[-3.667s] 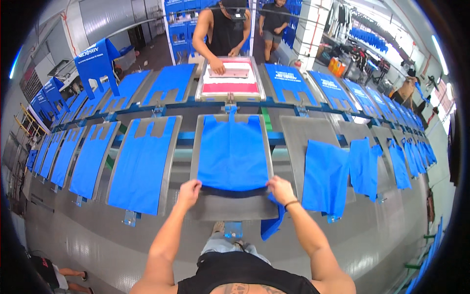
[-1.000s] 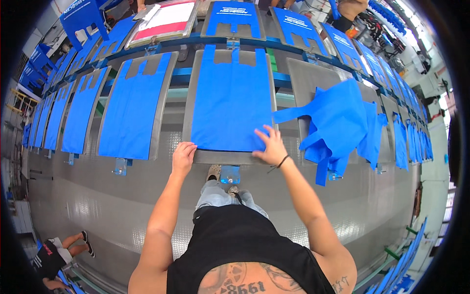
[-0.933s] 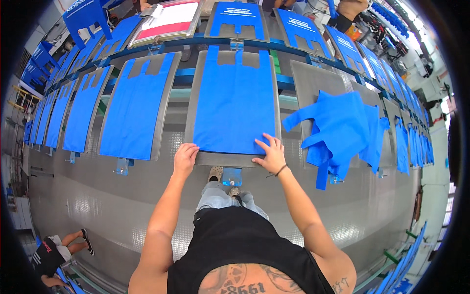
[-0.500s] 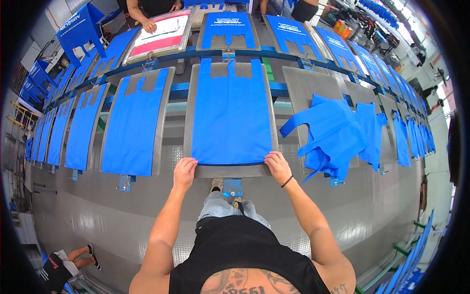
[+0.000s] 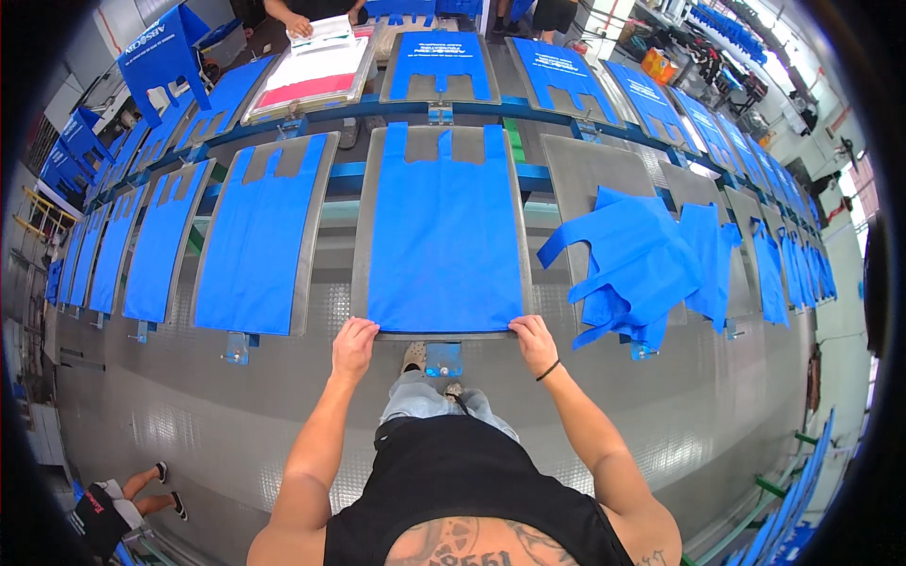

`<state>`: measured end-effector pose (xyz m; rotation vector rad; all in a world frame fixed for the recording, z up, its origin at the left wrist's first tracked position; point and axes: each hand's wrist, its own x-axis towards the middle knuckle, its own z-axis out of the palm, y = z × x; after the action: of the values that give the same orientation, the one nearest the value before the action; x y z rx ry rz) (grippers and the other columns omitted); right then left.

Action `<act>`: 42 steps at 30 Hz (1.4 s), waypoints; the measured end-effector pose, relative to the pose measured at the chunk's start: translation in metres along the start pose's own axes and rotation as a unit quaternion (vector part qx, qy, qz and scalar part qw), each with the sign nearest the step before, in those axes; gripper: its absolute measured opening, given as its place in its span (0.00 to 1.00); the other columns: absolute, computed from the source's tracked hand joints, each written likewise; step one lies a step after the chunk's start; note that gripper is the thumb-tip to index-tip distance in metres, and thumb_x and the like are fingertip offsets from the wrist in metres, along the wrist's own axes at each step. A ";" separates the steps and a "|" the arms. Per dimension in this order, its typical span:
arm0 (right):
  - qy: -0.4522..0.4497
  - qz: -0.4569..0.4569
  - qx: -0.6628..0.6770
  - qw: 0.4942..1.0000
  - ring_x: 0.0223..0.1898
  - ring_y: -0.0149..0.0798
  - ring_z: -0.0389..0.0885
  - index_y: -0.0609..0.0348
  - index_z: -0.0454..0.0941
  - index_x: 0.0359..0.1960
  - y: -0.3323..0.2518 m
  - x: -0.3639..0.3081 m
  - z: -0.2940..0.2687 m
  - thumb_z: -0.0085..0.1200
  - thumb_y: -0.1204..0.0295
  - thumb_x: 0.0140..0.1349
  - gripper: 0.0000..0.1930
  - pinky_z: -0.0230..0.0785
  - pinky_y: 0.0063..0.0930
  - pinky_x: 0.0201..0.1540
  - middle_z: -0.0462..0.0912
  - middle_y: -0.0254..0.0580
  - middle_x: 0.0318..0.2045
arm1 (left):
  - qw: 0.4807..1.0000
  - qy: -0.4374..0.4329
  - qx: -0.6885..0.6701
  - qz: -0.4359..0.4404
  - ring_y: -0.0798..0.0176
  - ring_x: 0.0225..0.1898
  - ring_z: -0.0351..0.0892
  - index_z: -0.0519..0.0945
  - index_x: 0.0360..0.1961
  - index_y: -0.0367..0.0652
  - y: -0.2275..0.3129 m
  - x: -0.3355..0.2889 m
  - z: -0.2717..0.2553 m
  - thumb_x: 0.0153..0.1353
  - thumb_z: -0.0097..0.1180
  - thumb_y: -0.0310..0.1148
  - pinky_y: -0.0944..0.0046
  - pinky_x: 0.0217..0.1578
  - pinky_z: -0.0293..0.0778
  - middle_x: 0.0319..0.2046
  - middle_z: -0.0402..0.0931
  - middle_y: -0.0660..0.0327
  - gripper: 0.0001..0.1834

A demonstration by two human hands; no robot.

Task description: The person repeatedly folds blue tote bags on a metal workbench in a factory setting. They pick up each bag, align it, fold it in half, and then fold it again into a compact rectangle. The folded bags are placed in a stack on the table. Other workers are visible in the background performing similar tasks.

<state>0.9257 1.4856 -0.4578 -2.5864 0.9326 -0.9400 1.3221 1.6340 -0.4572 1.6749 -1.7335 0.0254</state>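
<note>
A blue fabric bag (image 5: pixel 445 236) with cut-out handles lies flat on a grey board (image 5: pixel 361 255) in front of me, its handle straps pointing away. My left hand (image 5: pixel 355 347) pinches the bag's near left corner. At the near right corner, my right hand (image 5: pixel 534 343) pinches the fabric in the same way. The bag's near edge lies almost along the board's near edge and looks straight between my hands.
Several more boards with flat blue bags (image 5: pixel 255 236) stand in a row to the left. Crumpled blue bags (image 5: pixel 642 259) lie on the boards at right. Across the rail (image 5: pixel 349 179), a co-worker's hand (image 5: pixel 300 25) holds a white piece over a red-and-white framed panel (image 5: pixel 300 90).
My hands have drawn the bag toward me, so its near edge sits closer to the board's near edge. Across the rail, the co-worker has lifted the white piece off the panel.
</note>
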 end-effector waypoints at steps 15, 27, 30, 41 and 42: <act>0.054 0.048 0.021 0.997 0.48 0.49 0.81 0.58 0.85 0.43 -0.009 -0.015 0.001 0.58 0.86 0.53 0.16 0.78 0.41 0.53 0.84 0.42 0.40 | 1.000 0.009 0.020 0.006 0.51 0.45 0.83 0.86 0.39 0.41 0.013 -0.009 -0.002 0.58 0.66 0.23 0.50 0.55 0.80 0.39 0.83 0.59 0.07; -0.035 0.012 -0.114 0.993 0.40 0.51 0.84 0.47 0.87 0.39 0.048 0.165 -0.033 0.55 0.77 0.61 0.11 0.79 0.46 0.45 0.85 0.43 0.39 | 0.993 -0.102 0.061 -0.011 0.43 0.43 0.86 0.87 0.38 0.41 -0.066 0.170 -0.028 0.61 0.60 0.27 0.48 0.46 0.81 0.38 0.85 0.48 0.07; 0.265 -0.090 -0.065 0.958 0.40 0.57 0.85 0.53 0.86 0.39 0.040 0.336 -0.124 0.55 0.77 0.65 0.08 0.79 0.48 0.42 0.84 0.50 0.36 | 0.974 0.204 -0.042 0.085 0.43 0.42 0.86 0.86 0.41 0.37 -0.015 0.349 -0.091 0.66 0.60 0.28 0.51 0.45 0.80 0.39 0.86 0.46 0.07; 0.242 0.030 0.058 0.968 0.40 0.49 0.85 0.58 0.88 0.44 0.005 0.203 -0.074 0.63 0.81 0.64 0.09 0.78 0.36 0.43 0.83 0.47 0.39 | 0.966 0.244 -0.038 0.076 0.47 0.47 0.87 0.87 0.43 0.39 0.015 0.238 -0.069 0.65 0.65 0.22 0.56 0.48 0.83 0.44 0.86 0.51 0.07; 0.218 0.049 0.051 0.973 0.41 0.49 0.85 0.58 0.87 0.43 0.019 0.189 -0.050 0.63 0.80 0.65 0.07 0.78 0.36 0.43 0.83 0.48 0.39 | 0.971 0.227 -0.036 0.059 0.47 0.46 0.87 0.87 0.43 0.39 0.005 0.227 -0.052 0.65 0.65 0.22 0.55 0.48 0.83 0.45 0.86 0.51 0.07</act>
<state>0.9962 1.3496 -0.3342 -2.2638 1.0690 -1.5209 1.3645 1.4632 -0.3044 1.3787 -1.4615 0.3685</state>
